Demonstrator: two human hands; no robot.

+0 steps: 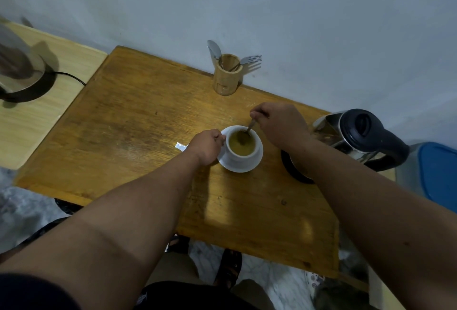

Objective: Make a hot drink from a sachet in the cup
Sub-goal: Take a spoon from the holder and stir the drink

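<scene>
The small white ceramic cup (241, 147), full of yellowish-brown drink, sits on its white saucer (247, 167) mid-way across the worn wooden counter (138, 131). The left hand (206, 146) pinches the handle at nine o'clock. The right hand (279, 126) has its fingers pressed on the thin metal spoon (249, 127) at one o'clock. The cup is likely hot, rigid, breakable and prone to slopping, so the handle is the best hold.

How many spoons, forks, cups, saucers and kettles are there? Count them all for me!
Spoons: 2, one in the wooden holder, one in the right hand stirring
Forks: 1
Cups: 1
Saucers: 1
Kettles: 2, and
Total: 7
</scene>
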